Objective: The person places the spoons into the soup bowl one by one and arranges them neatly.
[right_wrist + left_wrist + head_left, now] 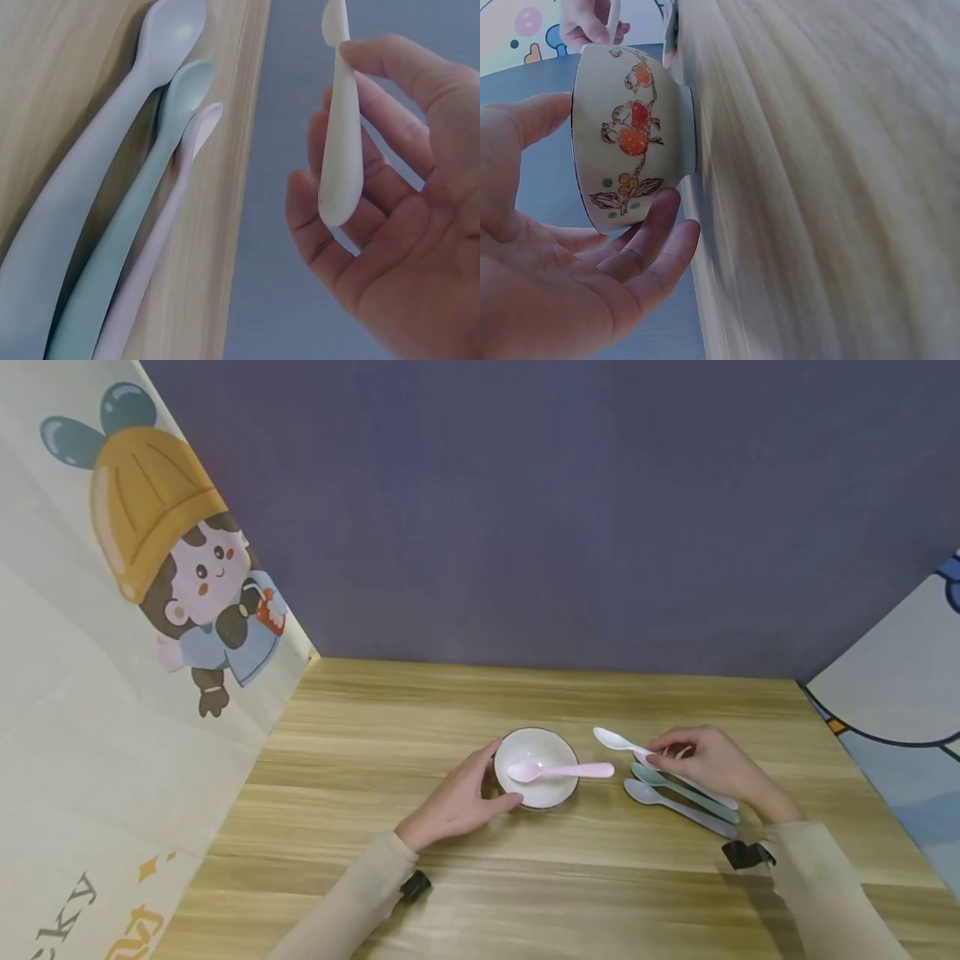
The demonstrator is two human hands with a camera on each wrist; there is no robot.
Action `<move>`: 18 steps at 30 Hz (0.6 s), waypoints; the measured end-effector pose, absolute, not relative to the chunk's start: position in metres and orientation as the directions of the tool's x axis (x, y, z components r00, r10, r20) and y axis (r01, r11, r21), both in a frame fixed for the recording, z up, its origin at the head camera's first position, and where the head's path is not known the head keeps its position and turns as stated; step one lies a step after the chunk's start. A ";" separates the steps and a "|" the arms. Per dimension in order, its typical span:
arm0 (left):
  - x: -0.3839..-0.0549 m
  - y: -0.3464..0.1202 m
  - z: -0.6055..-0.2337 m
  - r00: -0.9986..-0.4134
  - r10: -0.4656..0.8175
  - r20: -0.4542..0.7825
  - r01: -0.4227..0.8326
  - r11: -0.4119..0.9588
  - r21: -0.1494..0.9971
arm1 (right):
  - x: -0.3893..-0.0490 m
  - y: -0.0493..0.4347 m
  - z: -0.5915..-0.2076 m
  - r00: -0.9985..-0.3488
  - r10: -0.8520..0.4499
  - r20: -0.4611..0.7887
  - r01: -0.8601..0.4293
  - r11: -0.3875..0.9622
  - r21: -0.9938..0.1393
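Observation:
A small white bowl (557, 793) with a dark rim stands mid-table, and a pink spoon (561, 770) lies across it. My left hand (457, 797) cups the bowl's left side, thumb by the far rim and fingers against the near wall. The left wrist view shows the bowl (630, 135), painted with orange fruit, between the thumb and fingers of my left hand (555, 285). To the right, my right hand (705, 760) pinches a white spoon (617, 741) by its handle. In the right wrist view the white spoon (341, 135) rests in the curled fingers of that hand (405, 225).
Three more spoons lie side by side on the wooden table (375, 735) under my right hand: grey-blue (97, 187), green (142, 217) and pale pink (169, 225). Cartoon-printed panels stand at the left (112, 652) and right (900, 693), a dark wall behind.

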State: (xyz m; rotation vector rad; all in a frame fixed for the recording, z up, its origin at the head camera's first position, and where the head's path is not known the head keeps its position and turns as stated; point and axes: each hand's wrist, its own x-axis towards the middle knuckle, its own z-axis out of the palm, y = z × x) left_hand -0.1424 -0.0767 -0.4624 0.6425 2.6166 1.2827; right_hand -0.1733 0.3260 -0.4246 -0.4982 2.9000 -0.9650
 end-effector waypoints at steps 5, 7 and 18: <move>-0.143 -0.077 -0.463 -0.889 0.453 0.059 0.323 0.531 0.783 | -0.175 0.319 -0.420 -0.939 -0.339 0.061 -0.308 0.747 -0.590; -0.143 -0.077 -0.463 -0.889 0.454 0.060 0.324 0.531 0.783 | -0.176 0.318 -0.420 -0.939 -0.340 0.054 -0.306 0.750 -0.587; -0.142 -0.078 -0.465 -0.889 0.454 0.055 0.320 0.532 0.784 | -0.178 0.305 -0.415 -0.922 -0.387 0.021 -0.318 0.725 -0.611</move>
